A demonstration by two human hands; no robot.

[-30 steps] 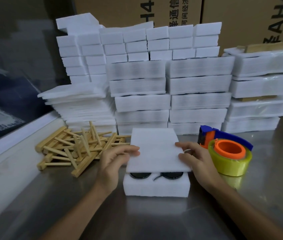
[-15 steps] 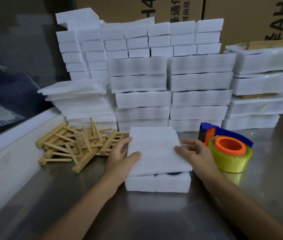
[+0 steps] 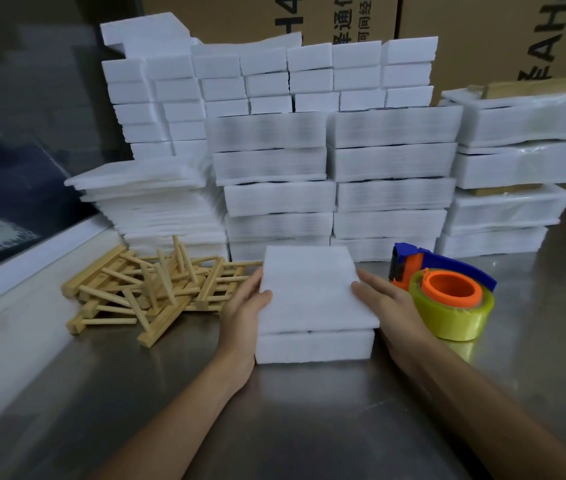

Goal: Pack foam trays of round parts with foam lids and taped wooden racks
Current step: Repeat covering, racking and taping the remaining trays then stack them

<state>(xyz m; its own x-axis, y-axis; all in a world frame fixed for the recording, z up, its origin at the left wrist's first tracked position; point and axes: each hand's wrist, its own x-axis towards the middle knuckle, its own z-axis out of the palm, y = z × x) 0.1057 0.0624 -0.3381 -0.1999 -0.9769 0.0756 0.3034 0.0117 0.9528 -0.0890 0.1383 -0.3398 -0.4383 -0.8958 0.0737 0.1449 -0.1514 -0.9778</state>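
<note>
Both hands, left (image 3: 240, 318) and right (image 3: 387, 306), grip the foam lid (image 3: 312, 289); cardboard boxes (image 3: 337, 19) read "通信", perhaps partly cropped.

White foam lid (image 3: 312, 289) atop foam tray (image 3: 314, 346)
</note>
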